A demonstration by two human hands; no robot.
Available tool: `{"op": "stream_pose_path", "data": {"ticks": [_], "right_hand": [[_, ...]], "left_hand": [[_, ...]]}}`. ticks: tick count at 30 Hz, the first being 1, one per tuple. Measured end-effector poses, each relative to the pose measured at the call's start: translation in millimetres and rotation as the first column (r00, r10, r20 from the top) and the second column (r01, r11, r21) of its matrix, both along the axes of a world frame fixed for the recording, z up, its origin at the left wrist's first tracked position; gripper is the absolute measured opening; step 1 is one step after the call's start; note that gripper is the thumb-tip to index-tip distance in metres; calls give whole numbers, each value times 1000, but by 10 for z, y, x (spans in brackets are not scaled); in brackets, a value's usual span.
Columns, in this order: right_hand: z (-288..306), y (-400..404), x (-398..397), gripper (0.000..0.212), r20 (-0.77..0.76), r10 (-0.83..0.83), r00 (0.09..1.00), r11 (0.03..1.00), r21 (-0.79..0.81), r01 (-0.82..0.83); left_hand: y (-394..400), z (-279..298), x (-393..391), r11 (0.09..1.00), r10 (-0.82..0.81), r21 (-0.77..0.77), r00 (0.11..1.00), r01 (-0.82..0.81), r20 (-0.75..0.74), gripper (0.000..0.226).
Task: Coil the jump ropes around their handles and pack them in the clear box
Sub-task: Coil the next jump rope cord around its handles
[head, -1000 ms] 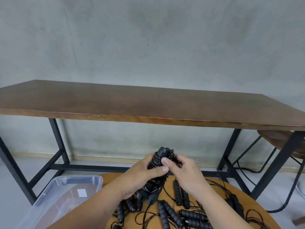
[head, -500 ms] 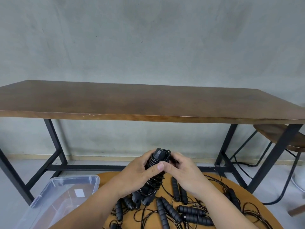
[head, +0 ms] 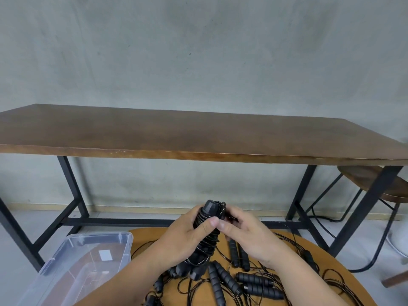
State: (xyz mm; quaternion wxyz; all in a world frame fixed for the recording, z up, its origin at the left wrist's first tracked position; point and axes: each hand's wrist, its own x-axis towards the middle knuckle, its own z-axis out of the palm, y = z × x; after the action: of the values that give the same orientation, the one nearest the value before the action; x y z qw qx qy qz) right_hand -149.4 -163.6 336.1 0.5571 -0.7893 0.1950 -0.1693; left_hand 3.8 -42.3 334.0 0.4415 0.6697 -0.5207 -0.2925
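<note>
Above the round surface, the left hand grips a nearly wound jump rope; right fingers pinch its cord. Many loose ropes wait. The clear box, near left, looks empty.

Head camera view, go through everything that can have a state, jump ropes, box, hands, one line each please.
Wrapped jump rope: cord coiled around its handles, held upright above the round table.
Left hand: closed in a grip on the wrapped jump rope.
Right hand: fingers at the coil's upper part.
Loose jump ropes: uncoiled, tangled on the round table.
Clear box: open, no ropes inside.
</note>
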Motion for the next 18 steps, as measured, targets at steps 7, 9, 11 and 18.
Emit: {"op": "stream_pose_path", "data": {"ticks": [7, 9, 11, 18], "right_hand": [[150, -174, -99, 34, -17, 146, 989, 951, 277, -136], [222, -226, -128, 32, -37, 134, 990, 930, 349, -113], [297, -280, -144, 31, -101, 139, 985, 944, 314, -101], [636, -385, -100, 31, -506, 207, 837, 961, -53, -270]], "left_hand": [[61, 23, -29, 999, 35, -37, 974, -27, 223, 43], [83, 41, -44, 999, 30, -48, 949, -16, 313, 48], [109, 64, -67, 998, 32, -60, 903, -7, 428, 54], [152, 41, -139, 990, 23, -116, 737, 75, 676, 63]]}}
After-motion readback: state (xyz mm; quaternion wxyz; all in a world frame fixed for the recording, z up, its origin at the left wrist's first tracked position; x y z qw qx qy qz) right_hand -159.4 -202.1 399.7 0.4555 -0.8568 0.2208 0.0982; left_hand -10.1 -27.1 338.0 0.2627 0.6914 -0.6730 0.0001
